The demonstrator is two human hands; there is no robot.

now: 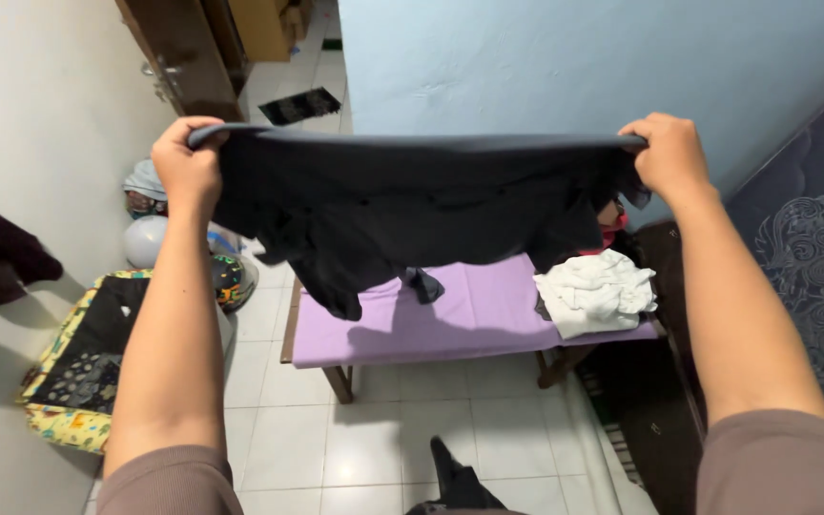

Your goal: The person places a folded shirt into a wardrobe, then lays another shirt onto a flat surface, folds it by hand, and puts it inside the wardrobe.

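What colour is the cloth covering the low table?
Plain light purple cloth, head view.

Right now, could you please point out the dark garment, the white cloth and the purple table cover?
dark garment [412,195], head view, middle of fabric
white cloth [595,291], head view, centre of heap
purple table cover [479,310], head view, bare top

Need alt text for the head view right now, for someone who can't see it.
Both hands, left hand and right hand, hold a dark garment stretched out by its top edge above a low table covered in purple cloth. A crumpled white cloth lies on the table's right end, and a yellow patterned bag sits on the tiled floor at left.
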